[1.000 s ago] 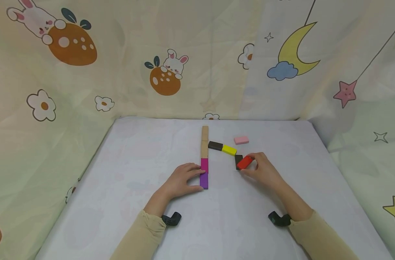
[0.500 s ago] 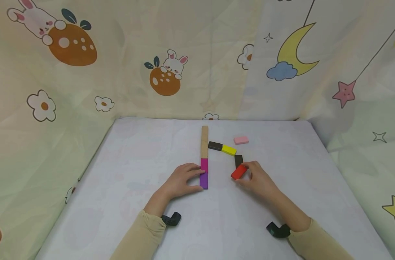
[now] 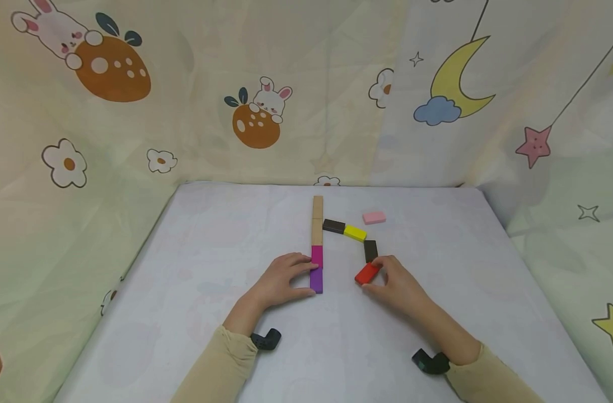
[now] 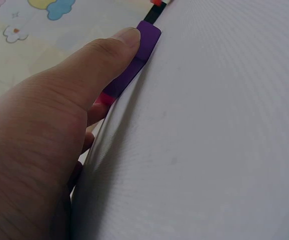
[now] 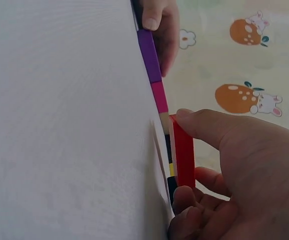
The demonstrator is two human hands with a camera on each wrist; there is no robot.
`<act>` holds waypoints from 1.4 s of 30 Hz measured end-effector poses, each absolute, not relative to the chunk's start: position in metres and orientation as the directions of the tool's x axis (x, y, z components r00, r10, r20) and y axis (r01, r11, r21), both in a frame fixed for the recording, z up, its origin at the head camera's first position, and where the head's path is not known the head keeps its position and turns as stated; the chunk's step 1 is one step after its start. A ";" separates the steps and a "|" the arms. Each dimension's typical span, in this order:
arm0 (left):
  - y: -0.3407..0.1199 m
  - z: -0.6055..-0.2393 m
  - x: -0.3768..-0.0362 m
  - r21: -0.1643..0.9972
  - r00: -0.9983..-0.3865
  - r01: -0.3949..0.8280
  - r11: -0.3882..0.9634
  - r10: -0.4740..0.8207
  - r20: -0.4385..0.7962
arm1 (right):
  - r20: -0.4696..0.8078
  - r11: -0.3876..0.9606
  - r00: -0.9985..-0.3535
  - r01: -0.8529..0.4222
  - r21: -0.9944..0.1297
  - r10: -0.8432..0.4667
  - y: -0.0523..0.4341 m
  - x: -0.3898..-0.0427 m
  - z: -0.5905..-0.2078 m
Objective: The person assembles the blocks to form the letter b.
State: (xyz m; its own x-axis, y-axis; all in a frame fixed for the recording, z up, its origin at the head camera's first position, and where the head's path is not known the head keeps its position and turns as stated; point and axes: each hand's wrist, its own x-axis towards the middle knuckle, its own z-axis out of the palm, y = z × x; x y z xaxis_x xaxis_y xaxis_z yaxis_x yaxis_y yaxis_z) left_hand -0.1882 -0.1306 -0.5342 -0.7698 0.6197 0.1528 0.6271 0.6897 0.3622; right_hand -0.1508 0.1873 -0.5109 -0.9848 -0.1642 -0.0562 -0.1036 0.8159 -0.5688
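Observation:
In the head view, my right hand pinches a red rectangular block at its ends between thumb and fingers. The block lies slanted just below a dark block. My left hand touches a straight column of blocks with its fingertips, at the magenta block and the purple block. Two natural wood blocks continue that column at the far end. In the left wrist view, the left thumb lies against the purple block. The right wrist view shows the red block along the fingers.
A second dark block and a yellow block run rightward from the column. Apart from them, farther back, lies a pink block. All rest on a white tabletop with printed cloth walls around it.
My right hand has moved the red block toward me and slightly left, from over the nearer dark block to just below it. The left hand has stayed in place.

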 end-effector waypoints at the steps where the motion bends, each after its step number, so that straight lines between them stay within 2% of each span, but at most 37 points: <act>1: -0.131 -0.534 -0.188 0.361 -0.768 0.630 0.688 0.621 0.157 | -0.044 0.818 -0.984 -0.117 -0.564 -0.171 0.187 -0.150 -0.511; 6: -0.131 -0.534 -0.188 0.359 -0.772 0.625 0.694 0.618 0.149 | -0.005 0.828 -0.982 -0.154 -0.540 -0.187 0.184 -0.148 -0.510; 18: -0.132 -0.536 -0.187 0.365 -0.781 0.611 0.703 0.611 0.131 | 0.010 0.881 -0.987 -0.148 -0.450 -0.161 0.178 -0.145 -0.511; 42: -0.131 -0.533 -0.188 0.362 -0.772 0.623 0.693 0.618 0.145 | 0.040 0.883 -0.987 -0.159 -0.441 -0.157 0.180 -0.147 -0.514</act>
